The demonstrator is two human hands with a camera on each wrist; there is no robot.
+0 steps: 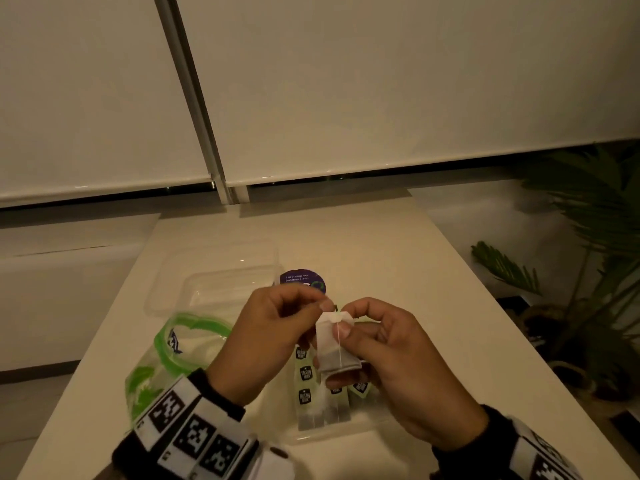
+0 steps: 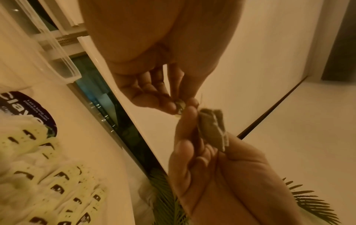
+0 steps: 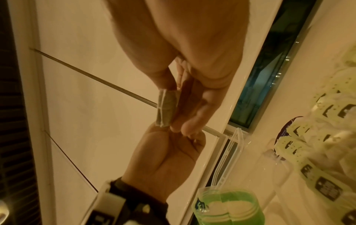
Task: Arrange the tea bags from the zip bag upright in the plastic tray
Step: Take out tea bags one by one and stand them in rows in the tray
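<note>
My right hand (image 1: 347, 319) holds a white tea bag (image 1: 335, 348) upright above the tray, thumb on its front; the same tea bag (image 3: 166, 109) shows in the right wrist view. My left hand (image 1: 321, 305) pinches its small tag (image 2: 180, 106) at the top, with the string running down the bag. Below my hands, the clear plastic tray (image 1: 332, 437) holds several tea bags (image 1: 306, 398) standing upright with green tags. The zip bag (image 1: 175, 355) with a green zipper lies open to the left.
A clear plastic lid (image 1: 214, 284) lies behind the zip bag. A round purple sticker (image 1: 303, 281) is on the white table (image 1: 398, 271). Potted plants (image 1: 588, 271) stand beyond the table's right edge. White blinds hang behind.
</note>
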